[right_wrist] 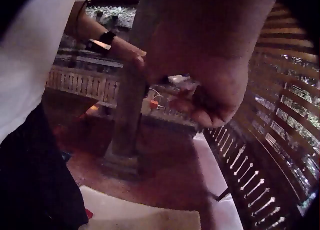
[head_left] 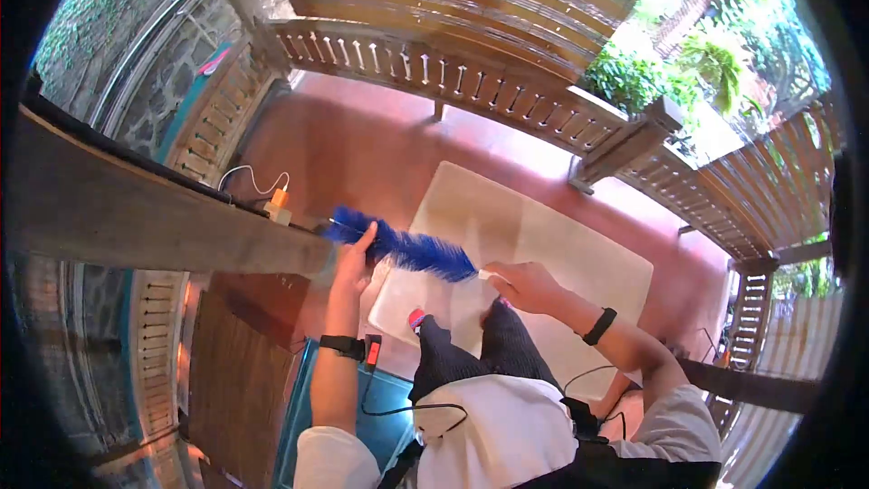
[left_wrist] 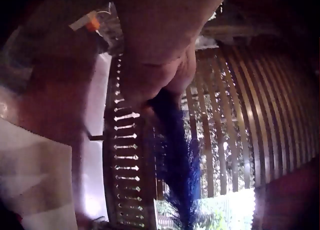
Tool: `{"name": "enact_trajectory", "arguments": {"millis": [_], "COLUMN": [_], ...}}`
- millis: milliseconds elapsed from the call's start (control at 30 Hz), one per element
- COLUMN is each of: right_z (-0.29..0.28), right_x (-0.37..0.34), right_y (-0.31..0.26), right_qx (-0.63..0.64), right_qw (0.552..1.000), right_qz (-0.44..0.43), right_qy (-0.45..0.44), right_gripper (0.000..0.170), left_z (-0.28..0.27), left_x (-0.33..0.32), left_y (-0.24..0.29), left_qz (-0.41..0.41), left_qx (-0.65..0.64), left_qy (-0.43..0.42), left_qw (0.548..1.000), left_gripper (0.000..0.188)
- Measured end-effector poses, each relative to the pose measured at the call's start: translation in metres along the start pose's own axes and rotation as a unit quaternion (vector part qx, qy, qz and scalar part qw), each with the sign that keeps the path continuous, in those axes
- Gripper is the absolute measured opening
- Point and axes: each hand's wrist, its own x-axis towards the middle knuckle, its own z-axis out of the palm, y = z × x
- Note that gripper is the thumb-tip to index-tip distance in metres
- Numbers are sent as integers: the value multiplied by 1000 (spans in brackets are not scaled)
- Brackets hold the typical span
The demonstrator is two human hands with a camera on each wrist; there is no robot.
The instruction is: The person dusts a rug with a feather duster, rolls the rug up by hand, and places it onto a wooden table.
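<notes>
A long blue duster [head_left: 421, 252] with fluffy bristles lies across in front of the body in the head view. My left hand [head_left: 356, 260] grips it near its left end, the thumb over the bristles. At its right, tapered end, my right hand [head_left: 527, 286] has curled fingers that pinch the tip. In the left wrist view the blue bristles [left_wrist: 176, 150] hang below the left hand [left_wrist: 160, 64]. The right wrist view shows the right hand [right_wrist: 215, 92] with bent fingers, and the duster is mostly hidden behind it.
A pale mat [head_left: 579, 263] covers part of the red floor [head_left: 353, 140] under the feet. A wooden post [head_left: 163, 199] stands close at the left, with an orange plug [head_left: 281, 199] and white cable beside it. Wooden railings [head_left: 453, 72] surround the space. A teal surface [head_left: 317, 407] is at lower left.
</notes>
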Motion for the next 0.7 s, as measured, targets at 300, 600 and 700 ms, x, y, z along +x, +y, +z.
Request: {"name": "enact_trajectory", "arguments": {"millis": [300,600,700], "right_z": [18,18,0], "right_x": [-18,-48,-58], "right_y": [-57,-37,-64], "right_qx": [-145,-160,-151], "right_qw": [978,952,960], "right_qz": [142,253,230], "right_qy": [51,71,42], "right_gripper": [37,43,46], "left_z": [43,55,57], "left_x": [-18,-20,-31], "left_y": [27,-4,7], "left_qz": [16,-4,-21], "left_qx": [64,90,139], "left_qy": [-69,-95,-106], "left_qw": [995,991,984], "left_gripper": [26,33,34]}}
